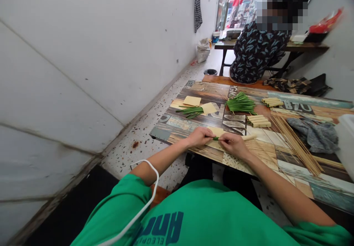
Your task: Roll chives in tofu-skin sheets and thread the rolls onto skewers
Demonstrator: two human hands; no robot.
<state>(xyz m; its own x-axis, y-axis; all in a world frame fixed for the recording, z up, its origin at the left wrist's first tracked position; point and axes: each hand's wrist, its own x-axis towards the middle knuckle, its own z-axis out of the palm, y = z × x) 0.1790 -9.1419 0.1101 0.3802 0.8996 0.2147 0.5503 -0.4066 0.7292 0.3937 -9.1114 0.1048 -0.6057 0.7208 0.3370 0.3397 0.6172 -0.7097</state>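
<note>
Near the table's front edge, my left hand (201,136) and my right hand (232,143) face each other with fingers pinched together. Between them runs a small bunch of green chives (215,138), gripped at both ends. Under and behind the chives lies a pale yellow tofu sheet (216,131), partly covered by my fingers. A single finished-looking roll (249,137) rests just right of my right hand. Farther back, a stack of rolls (258,121) and a second group of rolls (272,102) lie beside a large pile of chives (240,103).
To the left are a stack of tofu sheets (192,101) and loose chives (190,111) with a sheet over their ends. Bamboo skewers (297,146), a grey cloth (315,133) and a white container (347,139) occupy the right. Another person (258,50) sits beyond the table.
</note>
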